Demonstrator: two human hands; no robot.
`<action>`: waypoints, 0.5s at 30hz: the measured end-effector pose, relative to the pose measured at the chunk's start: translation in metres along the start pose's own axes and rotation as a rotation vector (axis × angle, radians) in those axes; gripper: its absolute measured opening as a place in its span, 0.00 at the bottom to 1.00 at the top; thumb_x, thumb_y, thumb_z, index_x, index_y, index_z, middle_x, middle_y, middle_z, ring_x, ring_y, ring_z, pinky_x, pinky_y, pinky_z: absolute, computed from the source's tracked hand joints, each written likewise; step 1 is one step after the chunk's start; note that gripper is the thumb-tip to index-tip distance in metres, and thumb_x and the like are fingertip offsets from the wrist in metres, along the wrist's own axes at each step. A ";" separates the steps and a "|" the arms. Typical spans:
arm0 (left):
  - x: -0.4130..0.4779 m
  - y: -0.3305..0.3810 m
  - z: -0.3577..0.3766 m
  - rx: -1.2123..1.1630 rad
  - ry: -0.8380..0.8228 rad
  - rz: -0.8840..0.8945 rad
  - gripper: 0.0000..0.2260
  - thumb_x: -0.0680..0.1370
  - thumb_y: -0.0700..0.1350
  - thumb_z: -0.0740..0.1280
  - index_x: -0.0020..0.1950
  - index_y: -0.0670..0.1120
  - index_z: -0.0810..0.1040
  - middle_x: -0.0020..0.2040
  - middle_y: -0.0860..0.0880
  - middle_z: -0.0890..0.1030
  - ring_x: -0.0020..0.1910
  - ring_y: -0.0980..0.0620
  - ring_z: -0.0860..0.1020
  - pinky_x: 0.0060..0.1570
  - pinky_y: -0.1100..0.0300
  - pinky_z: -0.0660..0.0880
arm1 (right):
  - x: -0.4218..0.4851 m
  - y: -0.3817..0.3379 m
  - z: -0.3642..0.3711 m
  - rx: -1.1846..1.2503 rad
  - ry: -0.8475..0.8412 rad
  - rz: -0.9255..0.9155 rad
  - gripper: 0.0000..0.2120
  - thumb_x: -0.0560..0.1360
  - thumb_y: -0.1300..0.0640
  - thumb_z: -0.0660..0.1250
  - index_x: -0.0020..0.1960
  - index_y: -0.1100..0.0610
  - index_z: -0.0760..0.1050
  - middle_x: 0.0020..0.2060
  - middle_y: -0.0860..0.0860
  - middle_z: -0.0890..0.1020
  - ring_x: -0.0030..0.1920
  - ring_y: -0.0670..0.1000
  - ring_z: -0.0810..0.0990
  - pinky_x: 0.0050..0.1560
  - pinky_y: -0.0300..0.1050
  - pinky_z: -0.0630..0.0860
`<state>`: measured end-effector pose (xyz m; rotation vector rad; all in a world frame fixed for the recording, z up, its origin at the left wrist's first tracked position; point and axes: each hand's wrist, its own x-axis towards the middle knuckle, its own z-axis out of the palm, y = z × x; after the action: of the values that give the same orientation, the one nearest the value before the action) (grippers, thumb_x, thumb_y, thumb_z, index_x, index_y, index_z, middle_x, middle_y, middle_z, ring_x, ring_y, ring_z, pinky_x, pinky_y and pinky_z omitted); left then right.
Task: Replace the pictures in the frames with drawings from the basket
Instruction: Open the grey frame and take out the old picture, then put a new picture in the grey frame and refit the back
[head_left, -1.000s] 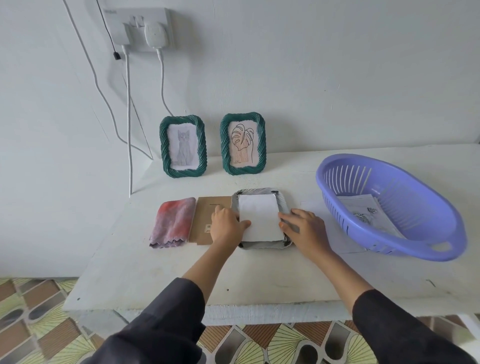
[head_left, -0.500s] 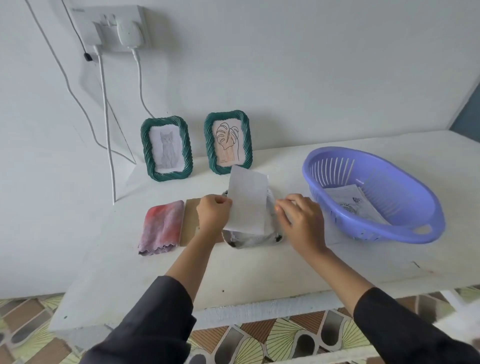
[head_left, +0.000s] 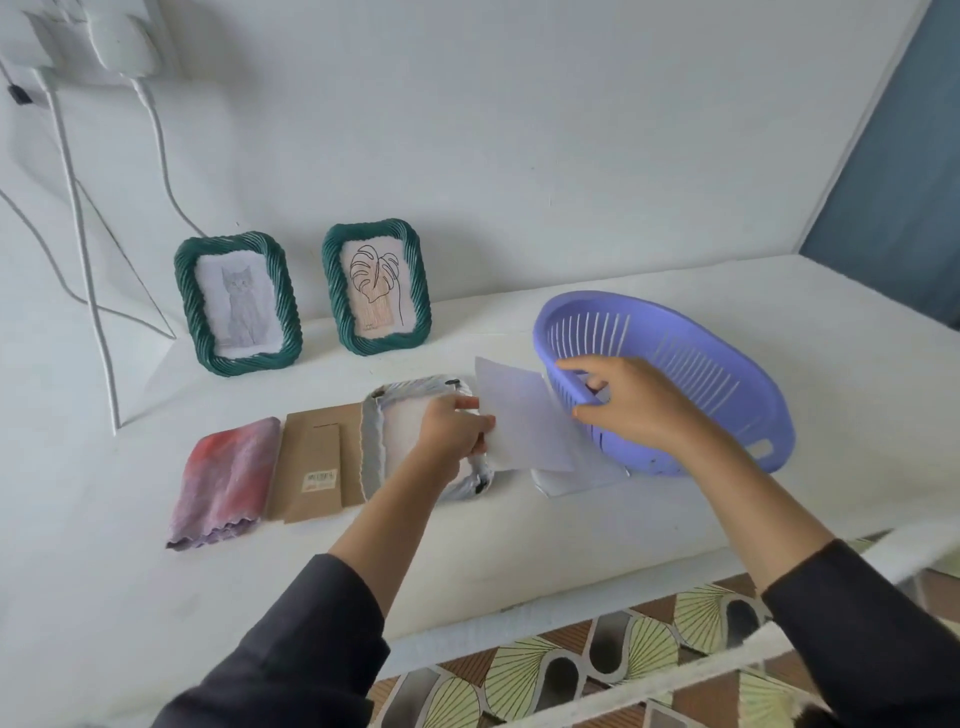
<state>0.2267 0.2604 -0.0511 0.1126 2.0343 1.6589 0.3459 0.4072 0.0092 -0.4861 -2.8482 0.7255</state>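
Observation:
A grey picture frame (head_left: 372, 447) lies face down on the white table (head_left: 519, 540). My left hand (head_left: 451, 432) pinches a white sheet of paper (head_left: 524, 422) and holds it lifted between the frame and the purple basket (head_left: 706, 348). My right hand (head_left: 636, 405) grips the basket's near left rim, and the basket looks tilted. What lies inside the basket is hidden behind my hand. Two green frames stand against the wall, one with a cat drawing (head_left: 238, 306), one with a leaf drawing (head_left: 375, 291).
A brown cardboard backing (head_left: 317, 462) and a folded pink cloth (head_left: 224, 480) lie left of the grey frame. Another sheet (head_left: 576, 479) lies flat partly under the basket. White cables (head_left: 78, 234) hang down the wall at left. The table's front edge is close below my arms.
My left hand lifted the white sheet off the face-down frame and carried it right. My right hand left the frame and took hold of the basket's rim. The view shifted right.

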 end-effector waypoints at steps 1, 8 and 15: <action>0.001 -0.001 0.006 0.025 -0.003 -0.010 0.10 0.74 0.31 0.65 0.53 0.40 0.71 0.32 0.45 0.73 0.24 0.53 0.72 0.19 0.69 0.70 | 0.001 0.003 -0.005 0.033 -0.001 -0.001 0.25 0.71 0.60 0.68 0.66 0.46 0.70 0.49 0.59 0.82 0.50 0.57 0.79 0.53 0.48 0.74; 0.010 -0.007 0.045 0.169 0.035 -0.017 0.14 0.73 0.32 0.65 0.58 0.36 0.72 0.32 0.46 0.75 0.21 0.54 0.73 0.32 0.60 0.74 | 0.010 0.017 -0.019 0.161 -0.039 -0.060 0.22 0.70 0.57 0.70 0.63 0.45 0.74 0.49 0.55 0.81 0.51 0.55 0.79 0.50 0.46 0.72; 0.009 -0.013 0.059 0.301 0.102 -0.029 0.11 0.70 0.36 0.65 0.50 0.43 0.70 0.30 0.46 0.77 0.28 0.49 0.76 0.48 0.53 0.78 | 0.010 0.014 -0.007 0.082 -0.075 -0.140 0.20 0.71 0.56 0.69 0.62 0.47 0.75 0.47 0.54 0.83 0.37 0.48 0.75 0.46 0.43 0.72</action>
<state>0.2478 0.3127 -0.0737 0.1032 2.3410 1.3560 0.3422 0.4259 0.0092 -0.2501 -2.8713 0.8461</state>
